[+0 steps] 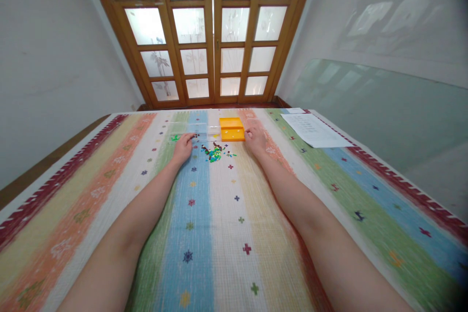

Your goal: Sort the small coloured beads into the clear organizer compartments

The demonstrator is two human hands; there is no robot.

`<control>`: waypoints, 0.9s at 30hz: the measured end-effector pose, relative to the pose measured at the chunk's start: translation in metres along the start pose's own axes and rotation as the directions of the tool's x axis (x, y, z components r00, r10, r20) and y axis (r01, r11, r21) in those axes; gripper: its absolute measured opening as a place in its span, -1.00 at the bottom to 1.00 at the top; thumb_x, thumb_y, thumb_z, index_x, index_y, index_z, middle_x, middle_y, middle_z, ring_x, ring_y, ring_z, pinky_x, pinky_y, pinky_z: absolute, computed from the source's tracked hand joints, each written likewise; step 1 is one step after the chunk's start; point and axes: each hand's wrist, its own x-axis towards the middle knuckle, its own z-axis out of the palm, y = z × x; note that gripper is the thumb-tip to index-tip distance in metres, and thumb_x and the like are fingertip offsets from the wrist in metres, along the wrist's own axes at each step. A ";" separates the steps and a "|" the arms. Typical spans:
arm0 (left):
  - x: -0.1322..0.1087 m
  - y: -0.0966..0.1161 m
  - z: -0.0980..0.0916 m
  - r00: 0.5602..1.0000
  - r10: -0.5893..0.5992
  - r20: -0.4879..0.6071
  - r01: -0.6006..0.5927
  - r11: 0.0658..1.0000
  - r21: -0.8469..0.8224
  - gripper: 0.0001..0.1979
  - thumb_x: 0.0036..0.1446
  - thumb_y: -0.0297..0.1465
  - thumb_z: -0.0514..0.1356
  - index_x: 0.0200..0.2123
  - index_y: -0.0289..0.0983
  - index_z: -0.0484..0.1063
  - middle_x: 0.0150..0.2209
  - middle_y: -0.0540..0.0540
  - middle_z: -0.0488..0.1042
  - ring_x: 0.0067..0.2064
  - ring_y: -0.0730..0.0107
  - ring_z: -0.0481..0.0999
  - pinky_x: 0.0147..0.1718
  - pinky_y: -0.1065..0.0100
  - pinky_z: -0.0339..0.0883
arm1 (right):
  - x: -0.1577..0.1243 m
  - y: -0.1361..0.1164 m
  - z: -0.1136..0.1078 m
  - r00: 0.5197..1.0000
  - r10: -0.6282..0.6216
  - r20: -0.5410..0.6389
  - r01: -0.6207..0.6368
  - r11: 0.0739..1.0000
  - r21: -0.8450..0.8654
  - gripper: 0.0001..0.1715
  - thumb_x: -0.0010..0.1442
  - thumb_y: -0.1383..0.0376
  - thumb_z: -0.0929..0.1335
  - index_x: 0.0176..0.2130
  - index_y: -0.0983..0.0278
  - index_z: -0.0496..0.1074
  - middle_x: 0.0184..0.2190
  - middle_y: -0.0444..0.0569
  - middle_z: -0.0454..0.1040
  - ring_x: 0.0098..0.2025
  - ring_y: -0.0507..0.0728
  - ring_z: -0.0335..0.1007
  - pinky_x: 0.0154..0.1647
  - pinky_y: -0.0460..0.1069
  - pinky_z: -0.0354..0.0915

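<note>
Sorting out the grip: light bits, stiff case

Nearest lies the striped cloth (224, 234), a woven, giving base that should keep small things from skidding. On it, between the hands and a little nearer than the case, is the pile (215, 152): tiny green, blue, yellow and dark bits, loose and overlapping. Each looks hard and almost weightless, probably plastic, so it would flick away under a clumsy press; a fingertip pinch across the edges suits it best.

Just beyond, the left hand (185, 145) has its fingers bunched beside a few dark bits (196, 135); at this distance I cannot tell whether they pinch one. The right hand (255, 139) is curled at the right edge of the case (231, 122), seemingly touching it, though whether the fingers clamp it is not clear.

The case, orange and open, looks light, stiff and smooth; holding it by a side wall would leave its pale contents undisturbed. By the left hand, the clear tray (193, 124) seems thin and slippery, better taken by its rim. Farther right lies paper (314, 130).
</note>
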 end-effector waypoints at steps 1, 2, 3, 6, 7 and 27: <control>0.000 -0.001 0.000 1.000 -0.007 -0.004 0.007 1.000 0.002 -0.53 0.27 -0.52 0.00 0.12 -0.21 0.56 0.10 -0.16 0.56 0.15 0.18 0.52 0.24 0.06 0.41 | 0.000 0.000 0.000 1.000 -0.003 0.001 0.003 1.000 0.001 -0.69 0.33 0.19 0.28 -0.17 0.24 0.59 -0.14 0.18 0.55 -0.02 0.34 0.40 0.06 0.18 0.28; 0.001 -0.002 0.000 1.000 -0.014 -0.005 0.014 1.000 0.008 -0.53 0.27 -0.52 0.00 0.12 -0.21 0.55 0.10 -0.16 0.56 0.14 0.18 0.52 0.23 0.06 0.41 | 0.000 0.000 0.000 1.000 -0.006 0.001 0.006 1.000 0.001 -0.69 0.34 0.18 0.28 -0.16 0.24 0.58 -0.13 0.17 0.55 -0.02 0.34 0.39 0.07 0.18 0.28; 0.001 -0.003 0.001 1.000 -0.021 -0.003 0.021 1.000 0.016 -0.53 0.27 -0.52 0.00 0.13 -0.21 0.55 0.11 -0.16 0.56 0.14 0.18 0.53 0.24 0.06 0.41 | -0.001 0.000 0.000 1.000 -0.010 0.000 0.010 1.000 0.003 -0.69 0.34 0.18 0.28 -0.16 0.24 0.58 -0.12 0.17 0.55 -0.01 0.34 0.39 0.07 0.18 0.28; 0.002 -0.004 0.001 0.999 -0.035 0.008 0.035 0.999 0.040 -0.54 0.28 -0.51 0.00 0.13 -0.24 0.54 0.13 -0.19 0.55 0.16 0.16 0.53 0.26 0.06 0.39 | -0.001 0.000 0.000 1.000 -0.022 -0.006 0.022 1.000 0.007 -0.69 0.34 0.19 0.27 -0.17 0.23 0.58 -0.12 0.16 0.55 0.00 0.34 0.39 0.08 0.18 0.28; 0.002 -0.004 0.001 0.999 -0.037 0.010 0.036 0.998 0.043 -0.55 0.29 -0.51 0.00 0.13 -0.25 0.54 0.14 -0.19 0.55 0.16 0.15 0.52 0.26 0.06 0.38 | -0.001 0.000 0.000 1.000 -0.026 -0.010 0.026 1.000 0.009 -0.69 0.34 0.20 0.27 -0.17 0.23 0.58 -0.12 0.16 0.55 0.00 0.34 0.39 0.08 0.18 0.29; -0.005 0.002 -0.012 0.979 -0.202 -0.033 0.196 0.884 0.424 -0.59 0.30 -0.34 0.13 0.17 -0.20 0.52 0.15 -0.25 0.53 0.21 -0.07 0.39 0.22 -0.01 0.25 | -0.004 -0.012 -0.006 0.998 -0.018 0.057 0.019 1.000 -0.015 -0.60 0.46 0.36 0.19 -0.11 0.47 0.57 -0.07 0.27 0.54 0.00 0.24 0.28 0.05 0.09 0.14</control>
